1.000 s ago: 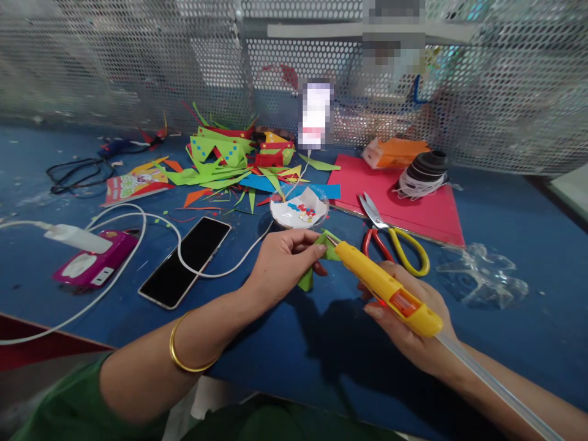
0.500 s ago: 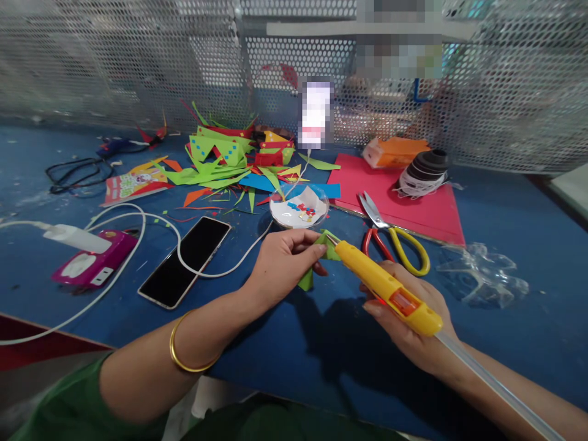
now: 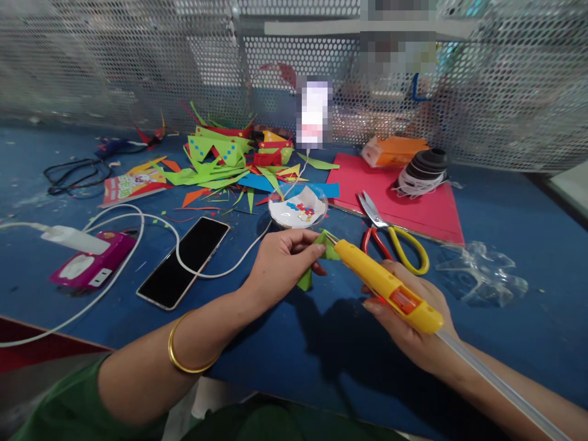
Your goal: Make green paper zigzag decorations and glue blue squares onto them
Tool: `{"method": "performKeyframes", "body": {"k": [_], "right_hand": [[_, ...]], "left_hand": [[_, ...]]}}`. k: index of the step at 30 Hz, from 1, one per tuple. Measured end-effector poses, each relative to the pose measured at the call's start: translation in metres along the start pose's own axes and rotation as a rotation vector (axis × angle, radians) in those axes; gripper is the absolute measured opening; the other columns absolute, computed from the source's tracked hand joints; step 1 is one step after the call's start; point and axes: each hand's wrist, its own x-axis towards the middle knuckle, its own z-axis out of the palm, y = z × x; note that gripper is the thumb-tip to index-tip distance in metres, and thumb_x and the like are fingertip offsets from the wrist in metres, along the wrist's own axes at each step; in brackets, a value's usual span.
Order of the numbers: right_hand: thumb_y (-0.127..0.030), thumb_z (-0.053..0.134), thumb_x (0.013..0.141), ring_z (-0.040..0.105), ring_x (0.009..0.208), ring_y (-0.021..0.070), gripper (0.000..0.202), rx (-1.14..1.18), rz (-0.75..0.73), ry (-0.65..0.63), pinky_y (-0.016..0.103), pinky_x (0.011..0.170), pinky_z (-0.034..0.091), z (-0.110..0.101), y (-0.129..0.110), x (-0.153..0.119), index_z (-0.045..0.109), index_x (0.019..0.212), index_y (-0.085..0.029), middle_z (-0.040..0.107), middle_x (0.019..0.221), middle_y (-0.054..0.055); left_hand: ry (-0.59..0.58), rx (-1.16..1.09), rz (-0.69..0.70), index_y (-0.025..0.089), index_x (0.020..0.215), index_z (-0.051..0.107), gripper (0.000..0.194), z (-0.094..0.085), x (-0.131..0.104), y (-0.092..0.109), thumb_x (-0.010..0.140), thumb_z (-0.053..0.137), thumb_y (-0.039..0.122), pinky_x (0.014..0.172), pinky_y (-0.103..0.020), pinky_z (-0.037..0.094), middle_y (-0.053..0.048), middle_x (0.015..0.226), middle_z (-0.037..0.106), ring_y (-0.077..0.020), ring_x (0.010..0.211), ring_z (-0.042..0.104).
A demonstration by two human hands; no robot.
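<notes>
Between thumb and fingers, my left hand [image 3: 288,260] pinches a folded green paper piece [image 3: 305,280] above the blue table. My right hand [image 3: 413,312] is wrapped round a yellow glue gun [image 3: 367,272] with a clear stick running out of its back. The gun's metal tip is at the green paper, close to my left fingertips; whether they touch cannot be made out. Just beyond my left hand sits a round dish [image 3: 297,208] with white paper and small red, blue and yellow bits. Scissors [image 3: 374,214] with red and yellow handles lie beyond the gun.
Green, red and yellow paper pieces [image 3: 215,150] are heaped at the back. A black phone [image 3: 184,263], white cable and purple power socket [image 3: 92,263] lie left. Right are red sheets [image 3: 395,205], a thread spool [image 3: 427,168], an orange packet [image 3: 397,150] and clear plastic [image 3: 487,275]. A lit phone [image 3: 313,113] stands behind.
</notes>
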Motion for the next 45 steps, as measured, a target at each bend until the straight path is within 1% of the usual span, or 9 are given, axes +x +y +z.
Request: {"method": "performKeyframes", "body": {"k": [5,12,17,24,30,36,45], "right_hand": [[-0.049,0.05,0.099,0.061,0.056,0.0131,0.028,-0.006,-0.004,0.004,0.025,0.05,0.042,0.0011,0.0002,0.0016,0.055,0.091,-0.023,0.064,0.073,0.0],[-0.046,0.05,0.099,0.061,0.056,0.0134,0.025,-0.016,-0.002,0.006,0.025,0.05,0.042,0.0008,0.0008,0.001,0.055,0.09,-0.023,0.064,0.072,0.0],[-0.045,0.051,0.098,0.06,0.056,0.0135,0.023,-0.016,-0.002,0.002,0.026,0.05,0.042,0.0006,0.0006,0.0005,0.055,0.089,-0.023,0.063,0.072,0.0],[-0.047,0.05,0.099,0.06,0.055,0.0141,0.027,-0.018,0.012,0.005,0.027,0.05,0.041,0.0009,0.0013,0.0003,0.055,0.088,-0.023,0.063,0.07,0.0],[-0.047,0.05,0.098,0.058,0.053,0.0127,0.027,-0.011,0.024,-0.004,0.026,0.05,0.041,0.0011,0.0015,-0.0004,0.055,0.088,-0.023,0.061,0.068,-0.002],[-0.05,0.049,0.098,0.057,0.052,0.0138,0.03,-0.01,0.066,-0.01,0.028,0.049,0.041,0.0012,0.001,-0.0002,0.056,0.086,-0.023,0.062,0.066,0.0],[-0.05,0.049,0.098,0.057,0.051,0.0131,0.03,-0.022,0.05,0.005,0.027,0.048,0.04,0.0016,0.0014,0.0004,0.055,0.085,-0.023,0.061,0.065,-0.001]], "left_hand": [[-0.002,-0.008,0.006,0.014,0.086,0.073,0.012,-0.0002,-0.0001,0.0002,0.08,0.069,0.023,0.051,-0.017,0.045,0.001,0.06,0.069,-0.0083,0.052,0.065],[-0.005,0.006,0.008,0.014,0.086,0.073,0.012,0.0002,-0.0007,0.0002,0.081,0.068,0.025,0.048,-0.018,0.043,0.002,0.058,0.068,-0.0089,0.05,0.064],[-0.006,0.013,0.018,0.015,0.087,0.073,0.013,-0.0005,-0.0004,-0.0011,0.081,0.069,0.026,0.049,-0.019,0.044,0.002,0.06,0.069,-0.0097,0.052,0.065],[0.0,0.015,0.016,0.016,0.088,0.074,0.015,-0.0007,0.0004,-0.0021,0.08,0.07,0.028,0.051,-0.019,0.046,0.0,0.066,0.071,-0.0093,0.054,0.066],[0.007,0.043,0.004,0.016,0.087,0.073,0.015,-0.0001,0.0,-0.0001,0.081,0.069,0.029,0.051,-0.02,0.046,0.001,0.061,0.069,-0.0099,0.053,0.065],[0.011,0.052,0.003,0.016,0.088,0.074,0.016,-0.0005,-0.0004,-0.0005,0.081,0.068,0.03,0.051,-0.021,0.046,0.0,0.061,0.069,-0.0108,0.053,0.065],[0.011,0.055,0.012,0.015,0.088,0.073,0.015,0.0,-0.0015,0.0005,0.082,0.068,0.028,0.05,-0.02,0.045,0.0,0.06,0.069,-0.0098,0.052,0.064]]}}
